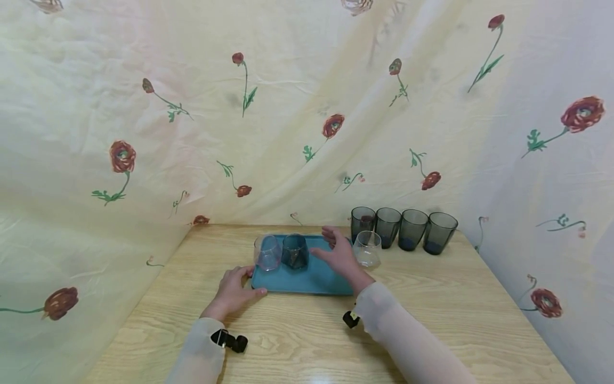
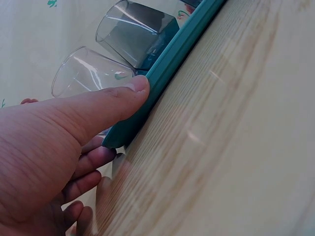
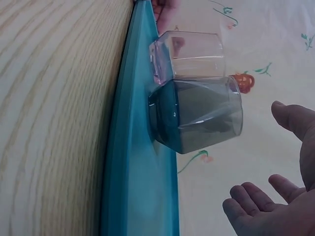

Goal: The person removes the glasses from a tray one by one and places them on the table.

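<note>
A blue-green rectangular tray (image 1: 326, 280) lies on the wooden table, bearing two faceted glasses side by side. The left one is a pale pinkish glass (image 1: 267, 255); beside it stands a dark grey glass (image 1: 295, 253). My left hand (image 1: 232, 292) grips the tray's near left corner, thumb (image 2: 130, 96) on the front rim and the other fingers around the left side. Above the tray's right part, my right hand (image 1: 341, 258) is spread with nothing in it, thumb toward the grey glass. In the right wrist view, a gap separates its fingers (image 3: 248, 199) from that glass.
A clear faceted glass (image 1: 368, 250) stands by the tray's right end. Behind it, several tall dark tumblers (image 1: 412, 229) form a row along the back right of the table (image 1: 460, 309). A flowered cloth (image 1: 288, 133) hangs behind and at both sides.
</note>
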`<state>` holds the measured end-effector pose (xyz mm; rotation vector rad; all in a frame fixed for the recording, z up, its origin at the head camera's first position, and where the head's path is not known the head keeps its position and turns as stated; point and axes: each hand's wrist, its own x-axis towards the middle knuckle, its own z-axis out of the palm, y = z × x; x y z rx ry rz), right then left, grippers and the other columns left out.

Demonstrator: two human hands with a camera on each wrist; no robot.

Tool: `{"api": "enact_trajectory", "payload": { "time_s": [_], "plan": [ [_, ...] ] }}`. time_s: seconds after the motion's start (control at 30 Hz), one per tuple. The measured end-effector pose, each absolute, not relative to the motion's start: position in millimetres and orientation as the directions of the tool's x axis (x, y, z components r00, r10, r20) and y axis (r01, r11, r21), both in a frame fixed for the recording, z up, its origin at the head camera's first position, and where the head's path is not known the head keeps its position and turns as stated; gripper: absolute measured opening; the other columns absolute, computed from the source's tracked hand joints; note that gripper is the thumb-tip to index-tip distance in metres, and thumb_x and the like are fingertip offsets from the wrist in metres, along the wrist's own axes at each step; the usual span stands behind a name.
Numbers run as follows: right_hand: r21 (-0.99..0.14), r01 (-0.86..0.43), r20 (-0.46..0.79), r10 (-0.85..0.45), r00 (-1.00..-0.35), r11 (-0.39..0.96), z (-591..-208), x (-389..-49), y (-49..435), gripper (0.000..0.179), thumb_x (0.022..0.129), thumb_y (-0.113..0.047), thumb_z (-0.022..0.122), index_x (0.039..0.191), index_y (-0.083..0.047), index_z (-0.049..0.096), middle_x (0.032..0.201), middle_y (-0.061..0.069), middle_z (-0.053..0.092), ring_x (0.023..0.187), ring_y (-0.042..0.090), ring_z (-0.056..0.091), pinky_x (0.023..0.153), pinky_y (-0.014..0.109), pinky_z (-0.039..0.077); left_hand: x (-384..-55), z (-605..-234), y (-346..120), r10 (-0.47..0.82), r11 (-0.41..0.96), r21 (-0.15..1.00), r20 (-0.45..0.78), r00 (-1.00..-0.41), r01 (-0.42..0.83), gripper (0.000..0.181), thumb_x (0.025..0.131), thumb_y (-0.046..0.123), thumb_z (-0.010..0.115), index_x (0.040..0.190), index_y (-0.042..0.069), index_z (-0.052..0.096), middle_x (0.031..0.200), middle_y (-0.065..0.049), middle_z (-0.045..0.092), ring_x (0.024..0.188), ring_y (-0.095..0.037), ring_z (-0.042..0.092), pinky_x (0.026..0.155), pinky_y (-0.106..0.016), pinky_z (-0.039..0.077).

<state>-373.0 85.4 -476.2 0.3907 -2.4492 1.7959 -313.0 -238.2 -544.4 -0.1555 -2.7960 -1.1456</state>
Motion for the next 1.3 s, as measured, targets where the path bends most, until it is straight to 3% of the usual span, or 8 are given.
{"api": "enact_trajectory", "payload": {
  "time_s": [0.4,1.03,1.3],
  "plan": [
    [-0.922,-0.203,0.132,-0.224,-0.966,0.331,-488.7,-378.7,59.7,0.083,0.09,-0.022,0.086,0.158,-0.007,0.042,0.157,0.02,0.047,0.143,0.042,0.045,0.112,0.059,0.041,-312.4,-543.5,-236.9,0.039,0.702,0.7,0.146,-0.989,0.13,0.083,0.08,0.048,0.091,0.147,0.009,0.06,0.124,-0.002,0.062,0.123,-0.03,0.047,0.108,-0.056,0.04],
    [-0.857,-0.194,0.093,-0.226,-0.97,0.478,-509.9,-388.4,36.2,0.087,0.089,-0.03,0.087,0.159,-0.009,0.04,0.153,0.02,0.049,0.139,0.042,0.048,0.11,0.058,0.042,-313.1,-541.9,-236.7,0.032,0.709,0.696,0.133,-0.991,0.116,0.084,0.08,0.049,0.091,0.148,0.011,0.059,0.125,-0.001,0.062,0.124,-0.029,0.046,0.11,-0.056,0.039],
    [-0.875,-0.175,0.097,-0.19,-0.977,0.452,-511.1,-384.5,34.3,0.082,0.09,-0.027,0.086,0.157,-0.009,0.042,0.152,0.02,0.051,0.139,0.041,0.049,0.11,0.057,0.042,-313.3,-543.1,-235.8,0.03,0.707,0.696,0.141,-0.99,0.12,0.084,0.08,0.049,0.091,0.147,0.01,0.06,0.124,-0.002,0.062,0.123,-0.029,0.047,0.109,-0.056,0.039]
  ]
}}
